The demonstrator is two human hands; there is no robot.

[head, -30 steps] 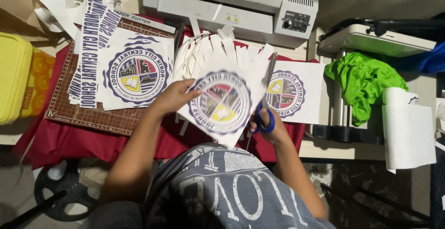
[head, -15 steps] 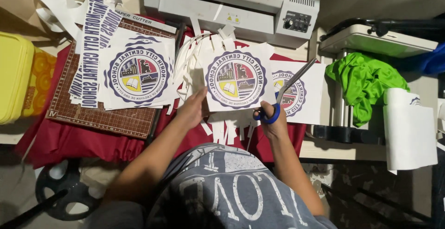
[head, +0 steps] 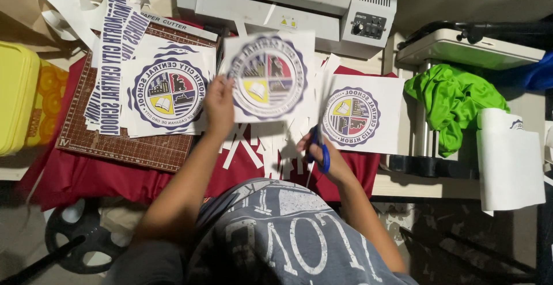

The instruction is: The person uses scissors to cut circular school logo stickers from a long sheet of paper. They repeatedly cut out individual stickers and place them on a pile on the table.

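Gripping is done by both hands: the left hand (head: 219,104) pinches the left edge of a white printed sheet (head: 269,76) and lifts it above the desk (head: 426,186), while the right hand (head: 322,153) is closed around blue-handled scissors (head: 318,149) at about 5 o'clock from that sheet. Going from large to small, a grey laminating machine (head: 288,0) stands at 12 o'clock, a brown cutting mat (head: 124,146) lies at 9 o'clock on a red cloth (head: 86,175), a yellow box (head: 17,103) is at the far left, a green cloth (head: 452,100) is at 3 o'clock, and a white paper roll (head: 507,158) lies beyond it. I count three sheets with a round colourful emblem: the held one, one on the mat (head: 167,92), and one at 3 o'clock (head: 360,115). Many thin white paper scraps (head: 259,146) lie under the held sheet. I judge the sheet light, thin and floppy, easy to tear or crease; it is best held at the blank margin, near the cut line.
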